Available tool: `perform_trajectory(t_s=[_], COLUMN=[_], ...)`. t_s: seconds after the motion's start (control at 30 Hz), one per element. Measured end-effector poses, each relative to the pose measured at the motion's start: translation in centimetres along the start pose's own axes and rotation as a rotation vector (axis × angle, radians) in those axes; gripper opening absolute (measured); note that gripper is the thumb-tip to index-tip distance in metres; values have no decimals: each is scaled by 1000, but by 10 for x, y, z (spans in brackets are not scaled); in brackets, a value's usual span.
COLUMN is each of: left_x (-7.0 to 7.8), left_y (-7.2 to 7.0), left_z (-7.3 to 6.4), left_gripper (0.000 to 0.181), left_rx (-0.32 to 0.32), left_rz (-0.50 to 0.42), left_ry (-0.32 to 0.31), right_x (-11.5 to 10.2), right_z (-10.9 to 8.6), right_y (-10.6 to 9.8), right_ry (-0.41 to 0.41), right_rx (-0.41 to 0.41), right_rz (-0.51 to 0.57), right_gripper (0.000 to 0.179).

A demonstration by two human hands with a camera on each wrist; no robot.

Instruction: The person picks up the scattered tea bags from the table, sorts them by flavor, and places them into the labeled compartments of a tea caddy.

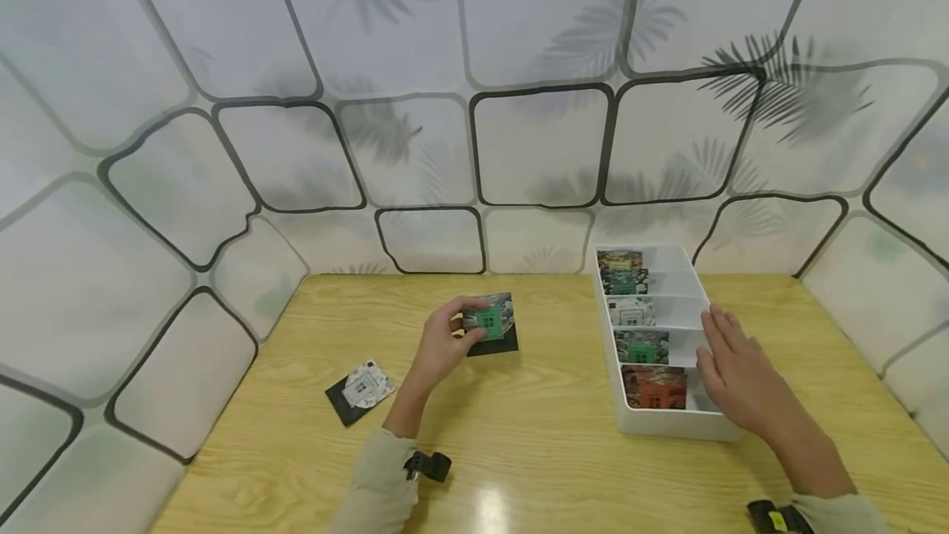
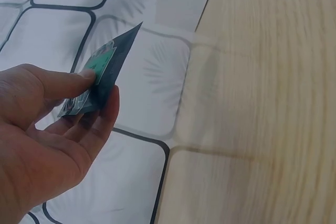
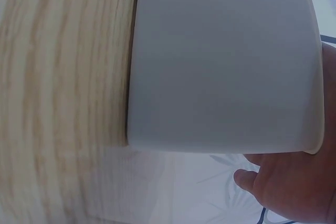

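Observation:
Over the middle of the table, my left hand (image 1: 442,342) pinches a flat sachet (image 1: 500,344) with a green label, dark lower part and patterned upper part. In the left wrist view, the thumb presses on the green label (image 2: 100,66) and the fingers lie behind the sachet. To the right is a white divided box (image 1: 678,425) with sachets in its compartments. My right hand (image 1: 741,373) rests on the box's right rim, fingers stretched forward. The right wrist view is mostly filled by the box's outer wall (image 3: 226,66), with the hand (image 3: 299,187) at its edge.
A black-and-white sachet (image 1: 361,391) lies on the wooden table (image 1: 534,468) left of my left forearm. Inside the box are an orange-red sachet (image 1: 655,387), a green-labelled one (image 1: 642,347), a white one (image 1: 632,312) and darker ones (image 1: 624,280) at the back. Patterned white panels surround the table.

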State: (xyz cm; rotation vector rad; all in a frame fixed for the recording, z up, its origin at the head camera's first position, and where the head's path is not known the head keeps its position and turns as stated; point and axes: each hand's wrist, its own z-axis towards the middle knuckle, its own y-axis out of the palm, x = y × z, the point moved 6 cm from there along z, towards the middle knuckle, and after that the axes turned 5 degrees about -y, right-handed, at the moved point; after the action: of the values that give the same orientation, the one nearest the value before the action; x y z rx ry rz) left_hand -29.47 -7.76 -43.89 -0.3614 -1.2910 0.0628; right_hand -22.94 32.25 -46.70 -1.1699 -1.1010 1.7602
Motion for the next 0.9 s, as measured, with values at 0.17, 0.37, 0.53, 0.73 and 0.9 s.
perform_trajectory(t_s=[0.17, 0.37, 0.53, 0.73, 0.9], left_x=[5, 9, 9, 14, 18], left_y=[7, 22, 36, 51, 62], left_z=[2, 5, 10, 12, 15], left_gripper=[33, 32, 33, 35, 37], left_rx=[-11, -31, -56, -103, -110], left_rz=[8, 18, 5, 6, -26], left_ry=[50, 38, 58, 73, 60], right_x=[1, 2, 1, 0, 0], right_z=[-1, -1, 0, 1, 0], right_y=[2, 1, 0, 1, 0], right_ry=[16, 5, 12, 20, 19], right_rx=[-5, 25, 9, 1, 3], right_rz=[13, 12, 30, 39, 38], right_gripper=[62, 61, 61, 62, 62])
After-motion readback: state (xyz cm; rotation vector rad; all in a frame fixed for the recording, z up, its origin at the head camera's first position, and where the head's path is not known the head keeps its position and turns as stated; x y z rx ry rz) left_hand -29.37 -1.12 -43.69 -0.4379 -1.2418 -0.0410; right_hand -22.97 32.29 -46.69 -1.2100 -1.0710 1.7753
